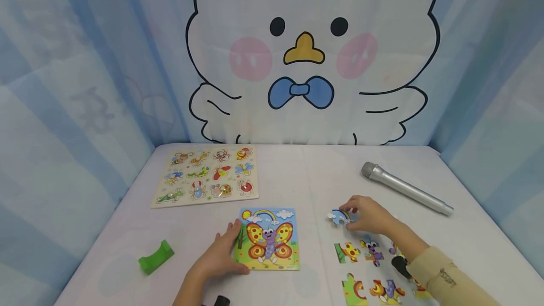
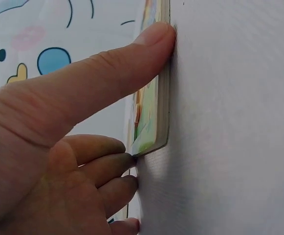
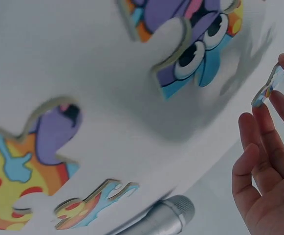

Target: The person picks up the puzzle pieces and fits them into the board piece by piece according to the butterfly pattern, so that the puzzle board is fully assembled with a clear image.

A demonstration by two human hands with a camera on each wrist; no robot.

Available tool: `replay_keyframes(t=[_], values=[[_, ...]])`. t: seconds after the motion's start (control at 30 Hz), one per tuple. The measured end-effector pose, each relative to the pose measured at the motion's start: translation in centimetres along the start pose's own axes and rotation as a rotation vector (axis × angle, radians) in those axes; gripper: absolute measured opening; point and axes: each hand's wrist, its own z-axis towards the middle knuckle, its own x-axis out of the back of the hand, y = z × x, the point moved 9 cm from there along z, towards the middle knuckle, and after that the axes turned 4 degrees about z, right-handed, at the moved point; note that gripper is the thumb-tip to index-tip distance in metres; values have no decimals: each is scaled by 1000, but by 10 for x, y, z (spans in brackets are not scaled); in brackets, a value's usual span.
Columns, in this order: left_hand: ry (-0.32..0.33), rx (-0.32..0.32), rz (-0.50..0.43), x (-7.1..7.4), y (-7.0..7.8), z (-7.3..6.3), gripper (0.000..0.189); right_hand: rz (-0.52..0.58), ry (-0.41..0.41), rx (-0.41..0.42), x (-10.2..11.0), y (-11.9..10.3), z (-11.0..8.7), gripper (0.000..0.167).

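My left hand (image 1: 220, 253) holds the lower left corner of a square butterfly puzzle board (image 1: 269, 240). Its thumb lies along the near edge and the fingers touch the left side; the left wrist view shows the thumb on the board's rim (image 2: 162, 112). Over at the right, my right hand (image 1: 371, 215) pinches a blue puzzle piece with a rainbow and cloud (image 1: 338, 216) between thumb and fingers. That piece shows nearly edge-on in the right wrist view (image 3: 266, 90). Below this hand lie several loose puzzle pieces (image 1: 373, 250), some partly hidden by the right forearm.
A wooden insect peg puzzle (image 1: 208, 176) lies at the back left. On the left is a green curved block (image 1: 156, 257). A silver microphone (image 1: 408, 189) lies at the back right. Curtains with a cartoon figure enclose the white table (image 1: 297, 174).
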Motion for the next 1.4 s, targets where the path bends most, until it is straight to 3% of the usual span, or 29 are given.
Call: replay_keyframes(t=[0.6,1.03,1.4], values=[[-16,-6,21,-2,8,9,111,81,-18,4,-24,-41,34,37],[2,-28,-9,-2,8,6,111,72,-78,103,-54,-83,64,37],[-9,-64,-22,-1,7,6,110,51,-103,69,-74,-101,84,36]])
